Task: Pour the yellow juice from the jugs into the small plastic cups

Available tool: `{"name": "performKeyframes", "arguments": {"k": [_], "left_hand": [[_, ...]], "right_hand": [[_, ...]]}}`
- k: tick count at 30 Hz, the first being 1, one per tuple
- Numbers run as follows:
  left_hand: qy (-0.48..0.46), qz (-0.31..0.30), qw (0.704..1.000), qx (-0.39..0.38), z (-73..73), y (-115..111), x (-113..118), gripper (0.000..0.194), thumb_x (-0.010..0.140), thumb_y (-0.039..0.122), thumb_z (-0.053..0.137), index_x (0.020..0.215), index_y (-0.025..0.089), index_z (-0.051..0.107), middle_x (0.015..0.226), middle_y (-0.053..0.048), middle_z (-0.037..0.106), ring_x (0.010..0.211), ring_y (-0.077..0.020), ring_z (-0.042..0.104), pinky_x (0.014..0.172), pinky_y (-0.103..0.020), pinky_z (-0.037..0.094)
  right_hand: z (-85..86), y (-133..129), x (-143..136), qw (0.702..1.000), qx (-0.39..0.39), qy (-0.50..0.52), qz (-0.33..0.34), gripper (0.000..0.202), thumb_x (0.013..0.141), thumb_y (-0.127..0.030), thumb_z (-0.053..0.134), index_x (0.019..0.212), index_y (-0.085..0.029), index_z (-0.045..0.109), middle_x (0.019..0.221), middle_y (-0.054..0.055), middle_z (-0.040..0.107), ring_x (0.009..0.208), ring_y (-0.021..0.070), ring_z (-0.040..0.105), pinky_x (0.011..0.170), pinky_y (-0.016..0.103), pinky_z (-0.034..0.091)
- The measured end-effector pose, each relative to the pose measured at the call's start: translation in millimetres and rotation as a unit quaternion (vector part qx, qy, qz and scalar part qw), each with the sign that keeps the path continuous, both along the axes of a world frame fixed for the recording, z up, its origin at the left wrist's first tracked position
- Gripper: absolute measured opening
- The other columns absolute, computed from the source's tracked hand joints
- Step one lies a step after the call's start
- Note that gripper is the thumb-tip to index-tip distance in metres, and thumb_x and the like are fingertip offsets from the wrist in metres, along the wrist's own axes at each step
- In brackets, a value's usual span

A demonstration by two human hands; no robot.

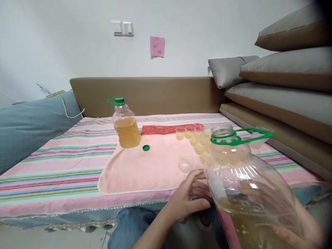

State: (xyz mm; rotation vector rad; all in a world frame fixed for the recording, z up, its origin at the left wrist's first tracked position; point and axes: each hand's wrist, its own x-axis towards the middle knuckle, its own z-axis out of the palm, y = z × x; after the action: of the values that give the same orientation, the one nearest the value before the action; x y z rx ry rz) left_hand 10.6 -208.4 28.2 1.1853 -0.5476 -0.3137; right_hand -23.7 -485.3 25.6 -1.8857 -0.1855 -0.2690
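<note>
A big clear plastic bottle point(233, 169) with a green neck ring and handle, uncapped, is close in front of me at the right, tilted, with yellowish liquid low inside. My right hand point(306, 218) is around its right side, partly seen through the plastic. My left hand point(185, 200) is at the bottle's left side, thumb and fingers apart; whether the fingertips touch it I cannot tell. An empty clear cup point(185, 163) stands just beyond my left hand. Several small cups point(199, 148) of yellow liquid are grouped behind the bottle, some hidden by it.
A second capped bottle point(127, 133) of amber liquid stands left on the pink towel point(135, 173), near a loose green cap point(146, 148). A red plastic bag point(166, 129) lies behind. Clear cups point(259, 138) show behind the green handle. Stacked cushions point(282, 83) border the right.
</note>
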Motion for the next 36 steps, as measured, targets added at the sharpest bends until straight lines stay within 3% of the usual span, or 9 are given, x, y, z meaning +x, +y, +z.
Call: {"name": "performKeyframes", "arguments": {"k": [3,6,9,13,18,27,36], "left_hand": [[0.03,-0.059,0.997,-0.043,-5.0,-18.7,1.9,0.095,0.066,0.047,0.083,0.146,0.033,0.034,0.147,-0.014,0.044,0.116,-0.0287,0.06,0.089,-0.038,0.049],[0.074,-0.096,0.99,-0.072,-8.9,-33.7,6.9,0.109,0.063,0.048,0.084,0.151,0.035,0.022,0.155,-0.015,0.035,0.123,-0.0314,0.056,0.09,-0.039,0.049],[0.123,-0.116,0.982,-0.085,-10.9,-46.0,11.5,0.116,0.061,0.052,0.084,0.153,0.034,0.015,0.152,-0.016,0.039,0.119,-0.0296,0.059,0.085,-0.035,0.05],[0.163,-0.107,0.974,-0.111,-14.6,-59.8,15.9,0.117,0.057,0.055,0.085,0.152,0.033,0.02,0.141,-0.015,0.051,0.101,-0.024,0.066,0.072,-0.028,0.052],[0.211,-0.087,0.961,-0.153,-23.8,-76.2,24.3,0.12,0.048,0.041,0.093,0.148,0.035,0.026,0.142,-0.013,0.051,0.088,-0.0184,0.068,0.058,-0.021,0.05],[0.244,-0.048,0.936,-0.249,-29.6,-90.2,28.9,0.115,0.041,0.014,0.093,0.141,0.033,0.038,0.136,-0.009,0.058,0.124,-0.0275,0.056,0.091,-0.034,0.048],[0.249,-0.04,0.936,-0.247,-30.4,-95.7,24.0,0.098,0.037,0.008,0.092,0.124,0.026,0.052,0.125,-0.01,0.064,0.124,-0.0342,0.056,0.101,-0.047,0.044]], "right_hand": [[7.6,-21.7,-8.9,0.995,-0.095,-0.014,-0.02,0.077,0.071,-0.05,0.068,0.142,-0.054,0.037,0.141,0.005,0.056,0.127,0.0377,0.053,0.1,0.057,0.05],[22.5,-31.7,-11.2,0.986,-0.167,-0.013,-0.005,0.081,0.073,-0.047,0.068,0.145,-0.053,0.031,0.15,0.003,0.047,0.135,0.0349,0.046,0.106,0.055,0.045],[34.2,-35.8,-8.6,0.979,-0.205,-0.016,0.002,0.081,0.074,-0.047,0.069,0.145,-0.051,0.031,0.153,0.002,0.043,0.137,0.0331,0.043,0.106,0.052,0.046],[41.4,-40.4,-1.1,0.967,-0.253,-0.011,-0.003,0.081,0.074,-0.048,0.071,0.145,-0.049,0.033,0.15,0.003,0.047,0.134,0.0314,0.047,0.103,0.048,0.049],[49.5,-43.1,11.7,0.941,-0.337,-0.014,-0.02,0.081,0.073,-0.054,0.071,0.145,-0.047,0.035,0.144,0.005,0.055,0.128,0.0332,0.054,0.104,0.049,0.049],[63.6,-38.1,33.3,0.913,-0.408,-0.018,-0.004,0.083,0.072,-0.061,0.069,0.146,-0.046,0.034,0.138,0.004,0.06,0.122,0.0304,0.06,0.099,0.047,0.053],[67.8,-37.2,42.0,0.89,-0.455,-0.032,0.019,0.089,0.071,-0.062,0.069,0.149,-0.038,0.033,0.143,0.009,0.056,0.124,0.035,0.058,0.101,0.052,0.051]]}}
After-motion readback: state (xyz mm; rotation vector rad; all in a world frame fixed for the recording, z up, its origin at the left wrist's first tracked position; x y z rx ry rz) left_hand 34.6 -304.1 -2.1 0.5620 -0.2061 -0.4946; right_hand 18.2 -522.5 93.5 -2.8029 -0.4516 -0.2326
